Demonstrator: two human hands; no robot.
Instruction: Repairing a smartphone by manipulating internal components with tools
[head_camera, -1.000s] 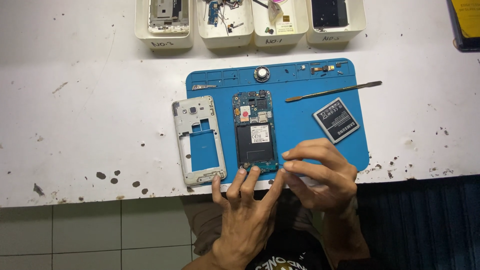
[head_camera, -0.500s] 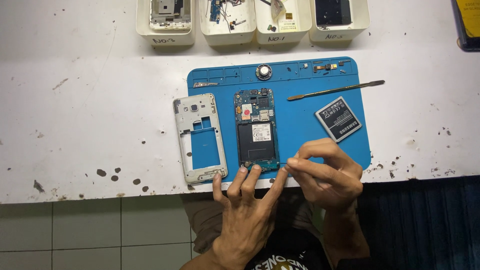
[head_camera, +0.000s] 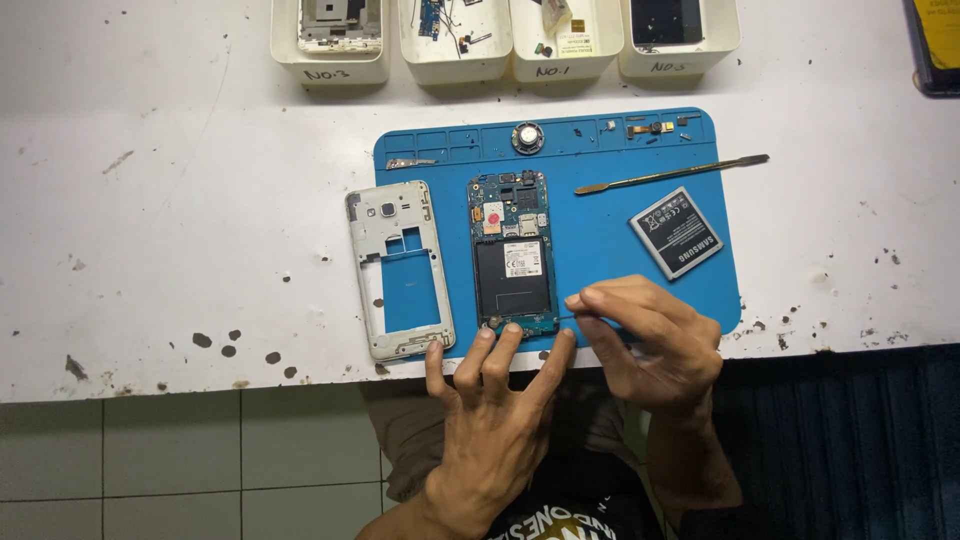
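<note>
Left hand (head_camera: 497, 420) open, fingertips at the opened phone (head_camera: 514, 255) on the blue mat (head_camera: 600, 230); right hand (head_camera: 650, 345) pinched, contents unclear.

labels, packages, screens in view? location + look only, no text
Battery: right side of the blue mat, tilted; dark rectangle with white label print.
Sticker: white rectangle in the battery bay of the opened phone, mat centre, above the left hand.
Bin markings: four white bins along the top edge, dark handwritten marks on the fronts.
Dark screen panel: lies in the rightmost bin.
Yellow-and-dark item: top right corner, cropped.
</note>
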